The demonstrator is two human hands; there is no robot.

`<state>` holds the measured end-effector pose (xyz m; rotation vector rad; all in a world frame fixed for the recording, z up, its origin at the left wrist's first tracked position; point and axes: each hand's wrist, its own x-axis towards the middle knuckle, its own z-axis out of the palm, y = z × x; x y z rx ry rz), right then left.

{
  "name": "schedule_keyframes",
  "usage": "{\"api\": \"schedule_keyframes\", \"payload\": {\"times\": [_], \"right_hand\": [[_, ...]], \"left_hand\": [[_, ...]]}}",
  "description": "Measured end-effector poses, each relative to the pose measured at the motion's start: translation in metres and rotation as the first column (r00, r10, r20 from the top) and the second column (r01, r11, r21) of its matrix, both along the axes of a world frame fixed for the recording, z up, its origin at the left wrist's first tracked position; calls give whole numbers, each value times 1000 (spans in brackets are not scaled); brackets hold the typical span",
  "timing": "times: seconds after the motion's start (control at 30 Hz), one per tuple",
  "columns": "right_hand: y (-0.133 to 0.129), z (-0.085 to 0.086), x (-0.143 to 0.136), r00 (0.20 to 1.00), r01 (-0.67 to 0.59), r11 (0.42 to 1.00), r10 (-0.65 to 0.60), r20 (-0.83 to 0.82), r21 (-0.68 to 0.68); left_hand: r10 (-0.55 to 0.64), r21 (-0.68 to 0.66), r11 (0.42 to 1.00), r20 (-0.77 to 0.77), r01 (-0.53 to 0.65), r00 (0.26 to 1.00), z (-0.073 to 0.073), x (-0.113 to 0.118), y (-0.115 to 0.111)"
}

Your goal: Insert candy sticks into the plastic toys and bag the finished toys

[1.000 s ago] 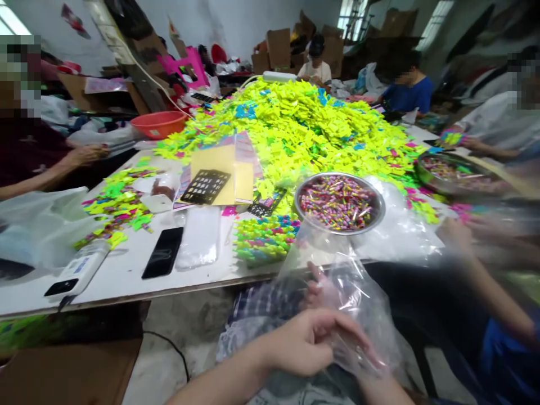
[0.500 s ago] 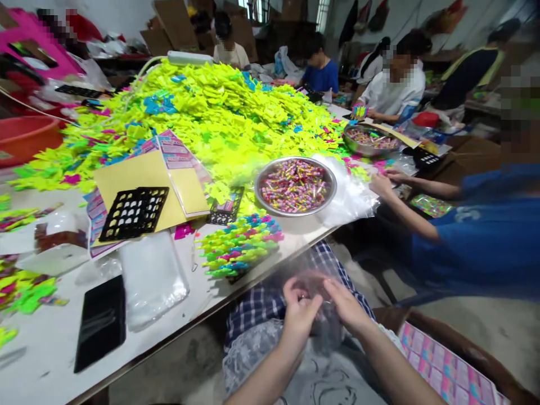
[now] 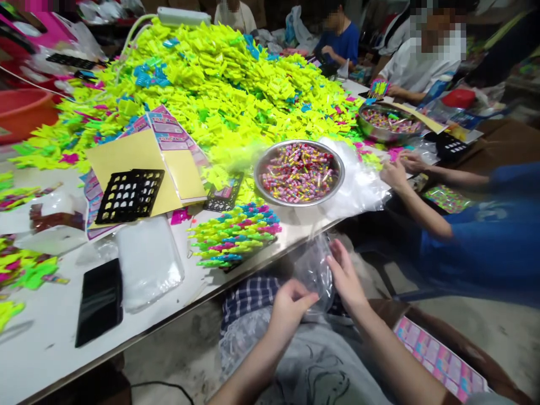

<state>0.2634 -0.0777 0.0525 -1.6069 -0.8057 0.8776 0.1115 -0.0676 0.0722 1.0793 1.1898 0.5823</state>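
A clear plastic bag [image 3: 315,267] is between my hands, over my lap, just off the table's edge. My left hand [image 3: 290,304] pinches its lower left side between thumb and fingers. On the bag's right side, my right hand [image 3: 348,278] holds it, the fingers fairly straight. I see nothing inside the bag. Beyond my hands, on the table, a steel bowl [image 3: 258,183] holds many small pink and yellow printed tubes. To its left stands a block of yellow, blue and pink plastic pieces [image 3: 234,236] set in rows in a black holder.
A heap of yellow plastic pieces [image 3: 202,84] covers the back of the table. At left lie a stack of clear bags [image 3: 149,264], a phone [image 3: 99,304] and a black grid tray [image 3: 129,197] on cards. A co-worker in blue [image 3: 485,230] sits at right. Below is a box of pink packets [image 3: 439,354].
My hands have moved slightly apart, the right one up, and the bag now stands higher and spread between them. The view has tilted down.
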Motion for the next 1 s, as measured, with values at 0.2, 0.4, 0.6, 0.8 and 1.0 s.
{"api": "schedule_keyframes", "payload": {"times": [0.2,0.4,0.6,0.8,1.0], "right_hand": [[-26,19,6,842,-310,948,239,484,70],[-25,56,40,291,-619,780,330,898,-86],[-6,68,52,68,-751,520,673,736,-406],[5,55,55,47,-675,478,788,614,-562],[11,65,37,169,-739,479,813,557,-474]], "left_hand": [[-283,385,846,-259,367,924,-11,18,10],[-574,489,591,-304,642,760,-5,27,12],[-503,443,547,-505,711,702,16,18,19],[-371,369,526,-712,767,596,28,8,25],[-332,483,720,-390,498,859,21,11,3]]}}
